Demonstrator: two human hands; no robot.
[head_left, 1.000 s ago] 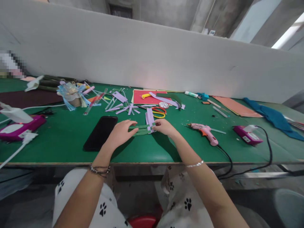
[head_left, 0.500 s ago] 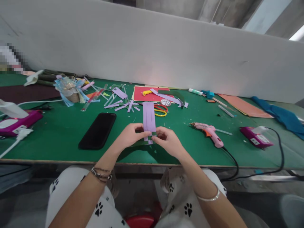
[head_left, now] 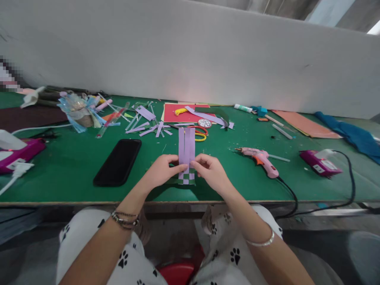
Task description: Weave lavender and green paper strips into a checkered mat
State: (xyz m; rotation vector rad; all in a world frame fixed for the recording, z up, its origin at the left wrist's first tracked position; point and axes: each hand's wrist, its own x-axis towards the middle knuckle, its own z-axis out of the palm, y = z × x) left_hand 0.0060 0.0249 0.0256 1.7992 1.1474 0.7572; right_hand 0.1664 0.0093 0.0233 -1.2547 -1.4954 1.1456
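Observation:
A purple paper piece [head_left: 187,148], slit lengthwise into strips, stands between my hands near the table's front edge. Green strips cross its lower end in a checkered weave [head_left: 186,179]. My left hand [head_left: 162,171] pinches its left side, thumb lying across the front just above the weave. From the right, my right hand [head_left: 210,171] grips the other edge between thumb and curled fingers. The fingertips behind the paper are hidden. Just beyond its top lie scissors [head_left: 200,137] with red and yellow handles.
A black phone [head_left: 118,162] lies left of my hands, and a pink glue gun [head_left: 261,158] with its cord lies to the right. Purple scraps [head_left: 145,113], red paper [head_left: 170,114] and a purple power strip [head_left: 320,162] are farther off. A white panel [head_left: 190,55] borders the back.
The checkered weave at the lower end shows more plainly, as the strips hang down over the green and my thumbs sit above it. The camera view has shifted slightly.

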